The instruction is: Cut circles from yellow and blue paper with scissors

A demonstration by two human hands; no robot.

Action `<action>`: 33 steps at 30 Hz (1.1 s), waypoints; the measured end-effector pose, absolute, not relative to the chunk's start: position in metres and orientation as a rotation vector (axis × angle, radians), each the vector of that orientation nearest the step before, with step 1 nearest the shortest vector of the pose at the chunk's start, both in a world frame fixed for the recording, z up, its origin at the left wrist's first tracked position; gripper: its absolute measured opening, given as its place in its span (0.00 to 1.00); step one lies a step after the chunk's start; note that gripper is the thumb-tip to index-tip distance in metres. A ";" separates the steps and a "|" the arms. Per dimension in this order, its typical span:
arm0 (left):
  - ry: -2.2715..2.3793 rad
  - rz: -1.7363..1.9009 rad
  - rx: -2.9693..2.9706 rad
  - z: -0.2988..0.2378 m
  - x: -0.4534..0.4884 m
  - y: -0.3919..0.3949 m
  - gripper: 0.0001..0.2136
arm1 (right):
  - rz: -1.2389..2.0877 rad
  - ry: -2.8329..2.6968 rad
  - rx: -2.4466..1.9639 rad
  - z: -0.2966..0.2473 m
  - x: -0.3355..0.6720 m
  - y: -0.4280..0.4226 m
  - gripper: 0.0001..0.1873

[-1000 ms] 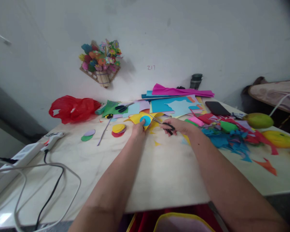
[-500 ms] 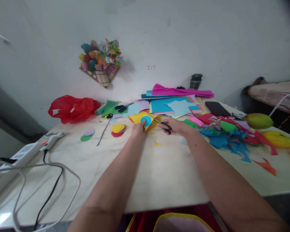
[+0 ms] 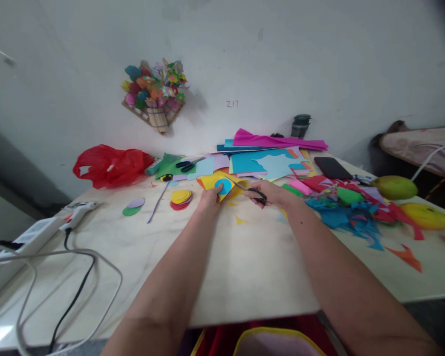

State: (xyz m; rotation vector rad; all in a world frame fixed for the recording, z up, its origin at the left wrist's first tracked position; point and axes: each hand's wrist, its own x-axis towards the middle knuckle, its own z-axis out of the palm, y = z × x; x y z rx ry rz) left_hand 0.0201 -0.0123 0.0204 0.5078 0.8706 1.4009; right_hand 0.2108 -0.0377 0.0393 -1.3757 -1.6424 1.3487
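My left hand (image 3: 209, 198) pinches a yellow sheet of paper (image 3: 212, 181) with a blue paper circle (image 3: 224, 186) lying on it, near the middle of the table (image 3: 244, 257). My right hand (image 3: 270, 194) grips black-handled scissors (image 3: 251, 190), fingers through the loops. The blades point left into the yellow paper beside the blue circle. A stack of cut yellow and red circles (image 3: 181, 199) lies just left of my left hand.
Coloured paper sheets (image 3: 270, 158) pile up at the back, scraps (image 3: 351, 212) at the right. A second pair of scissors (image 3: 188, 165), a red plastic bag (image 3: 109, 165), a phone (image 3: 332, 167), mangoes (image 3: 396, 187), a power strip (image 3: 37, 235) with cables, and green and lilac circles (image 3: 133, 207) lie around.
The yellow paper has turned slightly in my left hand and the scissors have shifted a little along its edge. Both hands stay in the same spot.
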 end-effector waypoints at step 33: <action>0.830 1.345 0.630 0.014 0.017 -0.014 0.16 | 1.336 -1.743 -1.338 0.041 0.207 -0.043 0.16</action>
